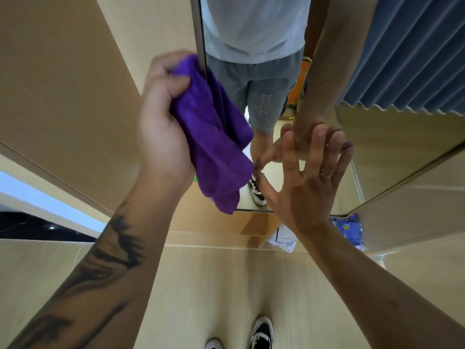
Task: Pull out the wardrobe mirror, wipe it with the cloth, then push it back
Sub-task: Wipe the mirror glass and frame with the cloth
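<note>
Head view: left hand (163, 127) bunches the purple cloth (214, 137); right hand (305, 182), fingers spread, seemingly presses the mirror (264, 79). Bare fingers risk fresh smudges.

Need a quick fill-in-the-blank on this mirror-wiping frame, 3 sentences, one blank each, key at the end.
1. The left hand grips a cloth whose colour is ____.
2. The right hand, fingers spread, presses flat against the ____.
3. A ring sits on a finger of the ____ hand.

Missing words: purple; mirror; right
</note>
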A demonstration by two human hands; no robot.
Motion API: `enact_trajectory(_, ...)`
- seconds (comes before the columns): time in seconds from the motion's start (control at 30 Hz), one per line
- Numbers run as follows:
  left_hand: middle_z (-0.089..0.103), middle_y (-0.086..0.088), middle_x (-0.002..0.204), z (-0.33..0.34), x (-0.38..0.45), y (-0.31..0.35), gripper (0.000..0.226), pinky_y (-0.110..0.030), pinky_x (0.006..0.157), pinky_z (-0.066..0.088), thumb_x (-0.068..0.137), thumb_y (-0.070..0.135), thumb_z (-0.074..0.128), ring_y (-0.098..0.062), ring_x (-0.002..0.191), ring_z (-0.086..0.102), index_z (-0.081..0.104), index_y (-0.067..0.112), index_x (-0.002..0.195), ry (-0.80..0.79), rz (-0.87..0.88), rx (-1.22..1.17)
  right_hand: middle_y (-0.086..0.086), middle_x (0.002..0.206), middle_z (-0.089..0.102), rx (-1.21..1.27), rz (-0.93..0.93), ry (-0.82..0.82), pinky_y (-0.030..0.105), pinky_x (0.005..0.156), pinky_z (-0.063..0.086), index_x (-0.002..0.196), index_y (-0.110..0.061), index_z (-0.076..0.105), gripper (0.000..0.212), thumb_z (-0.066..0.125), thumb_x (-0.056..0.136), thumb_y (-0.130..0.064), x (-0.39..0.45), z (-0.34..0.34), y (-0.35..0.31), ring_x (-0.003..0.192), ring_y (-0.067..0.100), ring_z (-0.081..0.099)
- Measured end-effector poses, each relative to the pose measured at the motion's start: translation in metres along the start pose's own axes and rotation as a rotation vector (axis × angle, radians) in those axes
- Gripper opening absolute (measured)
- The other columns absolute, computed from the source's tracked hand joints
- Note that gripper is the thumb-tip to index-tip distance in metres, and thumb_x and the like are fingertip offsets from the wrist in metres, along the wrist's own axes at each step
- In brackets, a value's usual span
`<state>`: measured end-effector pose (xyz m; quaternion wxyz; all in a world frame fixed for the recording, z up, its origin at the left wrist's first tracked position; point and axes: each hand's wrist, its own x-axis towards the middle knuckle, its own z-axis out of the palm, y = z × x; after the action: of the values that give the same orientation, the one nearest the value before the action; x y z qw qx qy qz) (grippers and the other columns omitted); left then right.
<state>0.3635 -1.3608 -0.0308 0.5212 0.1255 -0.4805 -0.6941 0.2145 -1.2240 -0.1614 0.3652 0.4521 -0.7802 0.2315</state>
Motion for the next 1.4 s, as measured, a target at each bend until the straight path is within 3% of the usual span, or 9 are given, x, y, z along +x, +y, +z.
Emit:
enact_trajectory(0.1,0.053,-0.017,0.111,0.002,0.002,0.002,0.029,-0.045,0.091,0.047,0.091,0.016,0.042,-0.032,0.102,0.052,0.055,0.001,0.113,-0.041,0.022,-0.015,0.010,0.162,0.003,0.010,0.000,-0.014,0.062,0.125,0.008,0.160,-0.025,0.019,0.089,0.060,0.095,-0.071,-0.001,0.000,0.001,0.157,0.021,-0.029)
enact_trajectory(0.23,0.061,-0.011,0.097,-0.011,-0.022,-0.031,0.030,-0.035,0.084,0.050,0.088,0.019,0.044,-0.024,0.090,0.060,0.060,0.004,0.109,0.126,-0.175,-0.004,0.003,0.171,-0.023,-0.006,-0.004,-0.002,0.058,0.127,0.003,0.160,-0.027,0.013,0.092,0.059,0.094,-0.074,0.000,0.001,0.000,0.157,0.021,-0.029)
enact_trajectory(0.6,0.066,0.004,0.077,-0.057,-0.065,-0.103,0.032,-0.030,0.072,0.048,0.103,0.007,0.039,-0.013,0.074,0.062,0.065,0.018,0.087,0.385,-0.534,0.127,0.013,0.157,0.019,-0.002,0.015,0.027,0.064,0.123,0.016,0.159,-0.027,0.014,0.094,0.060,0.093,-0.076,0.001,0.003,-0.001,0.157,0.020,-0.027)
enact_trajectory(0.73,0.068,0.001,0.079,-0.047,-0.058,-0.089,0.045,-0.035,0.078,0.049,0.100,0.005,0.042,-0.018,0.077,0.062,0.073,0.025,0.074,0.385,-0.480,0.137,0.014,0.158,0.018,-0.013,0.014,0.016,0.064,0.122,0.016,0.160,-0.027,0.015,0.095,0.060,0.093,-0.076,0.001,0.001,-0.001,0.157,0.020,-0.027)
enact_trajectory(0.93,0.069,0.005,0.087,-0.025,-0.033,-0.047,0.028,-0.031,0.081,0.055,0.083,0.022,0.052,-0.015,0.087,0.066,0.079,0.030,0.080,0.225,-0.218,0.065,0.015,0.158,0.017,-0.003,0.028,0.002,0.063,0.124,0.014,0.158,-0.022,0.026,0.090,0.060,0.094,-0.075,0.001,-0.002,-0.002,0.157,0.020,-0.027)
enact_trajectory(1.03,0.069,0.003,0.088,-0.033,-0.040,-0.062,0.027,-0.031,0.080,0.055,0.090,0.023,0.052,-0.015,0.086,0.066,0.077,0.028,0.085,0.261,-0.267,0.095,0.012,0.167,0.006,0.000,0.029,0.002,0.060,0.126,0.008,0.159,-0.023,0.025,0.089,0.059,0.094,-0.075,0.000,-0.001,-0.002,0.157,0.020,-0.026)
enact_trajectory(1.17,0.060,-0.027,0.102,-0.053,-0.064,-0.103,0.035,-0.037,0.074,0.048,0.100,0.026,0.044,-0.032,0.093,0.055,0.063,-0.002,0.109,0.359,-0.538,0.217,0.000,0.171,-0.028,-0.012,0.001,0.018,0.060,0.127,0.006,0.165,-0.032,0.008,0.095,0.056,0.095,-0.076,0.000,0.003,-0.004,0.157,0.021,-0.027)
enact_trajectory(1.27,0.055,-0.040,0.104,-0.060,-0.075,-0.116,0.057,-0.040,0.077,0.045,0.087,0.037,0.046,-0.033,0.091,0.050,0.057,-0.015,0.108,0.297,-0.635,0.295,0.008,0.167,0.007,0.006,0.021,0.040,0.060,0.126,0.009,0.164,-0.029,0.014,0.095,0.060,0.094,-0.074,0.000,0.005,-0.004,0.157,0.019,-0.026)
enact_trajectory(1.4,0.058,-0.018,0.095,-0.061,-0.074,-0.113,0.036,-0.043,0.084,0.041,0.088,0.033,0.052,-0.029,0.087,0.055,0.065,0.001,0.100,0.392,-0.636,0.269,0.010,0.158,0.020,0.025,0.047,0.064,0.060,0.126,0.009,0.155,-0.024,0.028,0.087,0.063,0.093,-0.072,0.001,0.004,-0.005,0.157,0.018,-0.026)
